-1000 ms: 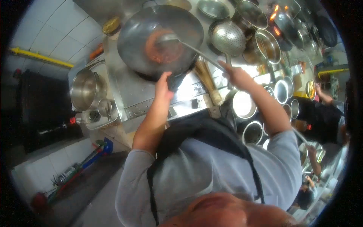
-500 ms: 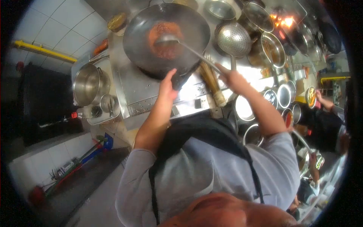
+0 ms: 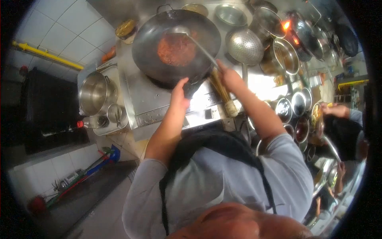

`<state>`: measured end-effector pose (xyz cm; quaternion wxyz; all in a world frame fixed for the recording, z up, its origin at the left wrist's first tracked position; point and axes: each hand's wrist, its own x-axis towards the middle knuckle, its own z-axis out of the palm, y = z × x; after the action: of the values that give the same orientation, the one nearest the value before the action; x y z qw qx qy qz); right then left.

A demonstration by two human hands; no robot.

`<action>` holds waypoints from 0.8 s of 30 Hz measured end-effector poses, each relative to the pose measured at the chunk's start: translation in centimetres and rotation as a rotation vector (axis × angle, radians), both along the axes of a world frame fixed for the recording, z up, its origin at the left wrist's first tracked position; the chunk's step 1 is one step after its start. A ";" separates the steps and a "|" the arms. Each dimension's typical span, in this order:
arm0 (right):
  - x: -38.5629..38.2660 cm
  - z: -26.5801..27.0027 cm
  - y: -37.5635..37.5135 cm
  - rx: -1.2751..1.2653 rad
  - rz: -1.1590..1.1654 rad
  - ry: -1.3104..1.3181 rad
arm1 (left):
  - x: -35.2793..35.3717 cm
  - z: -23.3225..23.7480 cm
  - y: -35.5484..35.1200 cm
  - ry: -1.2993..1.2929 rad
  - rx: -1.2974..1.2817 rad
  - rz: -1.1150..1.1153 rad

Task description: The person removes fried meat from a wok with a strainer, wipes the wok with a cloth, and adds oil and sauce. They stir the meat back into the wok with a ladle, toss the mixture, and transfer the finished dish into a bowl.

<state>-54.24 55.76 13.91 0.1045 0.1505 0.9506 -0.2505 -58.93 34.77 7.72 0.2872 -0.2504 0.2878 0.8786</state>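
Note:
A large dark wok [image 3: 145, 51] sits on the steel range with a red, chunky sauce-like food [image 3: 177, 49] in its bottom. My left hand [image 3: 180, 95] is closed at the wok's near edge, on the dark handle there; the thumb points up and the other fingers are mostly hidden. My right hand [image 3: 230, 79] grips the long handle of a metal ladle [image 3: 203, 48]. The ladle's bowl is on the far side of the food, against the wok's inner wall. Beneath my right forearm lies a bamboo brush [image 3: 223, 93].
A perforated strainer [image 3: 244, 46] rests right of the wok, near metal bowls [image 3: 230, 15] and pots [image 3: 285, 55]. Flames [image 3: 285, 26] burn at the far right. A steel pot [image 3: 95, 93] stands on a left-hand tray. At right, another person's hand [image 3: 334, 109] holds a food dish.
The ladle's bowl has moved from the middle of the food to its far side, and my right hand shifted slightly left. The other person's dish moved left and is now tilted.

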 end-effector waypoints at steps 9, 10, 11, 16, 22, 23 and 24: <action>6.7 12.2 3.8 0.159 0.293 -0.175 | 0.8 -0.1 -1.8 -0.029 -0.183 -0.037; 8.0 13.8 4.7 0.199 0.362 -0.165 | 2.6 0.2 -2.5 -0.030 -0.171 0.032; 8.6 14.9 5.0 0.207 0.363 -0.149 | 5.0 6.6 -3.2 -0.019 -0.296 -0.008; 8.5 12.5 4.1 0.040 0.369 -0.228 | 4.7 4.5 -2.7 0.021 -0.147 -0.022; 7.5 5.4 1.1 0.141 0.141 -0.038 | 10.2 2.0 -4.9 0.053 -0.243 -0.022; 8.5 5.0 1.4 0.109 0.113 0.010 | 10.9 2.0 -5.2 0.052 -0.283 -0.042; 9.6 4.7 1.7 0.075 0.090 0.048 | 11.4 2.0 -5.4 0.039 -0.326 -0.059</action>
<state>-44.60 57.50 18.63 0.0872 0.1054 0.9673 -0.2135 -47.52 29.36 9.73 0.2627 -0.2681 0.4395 0.8161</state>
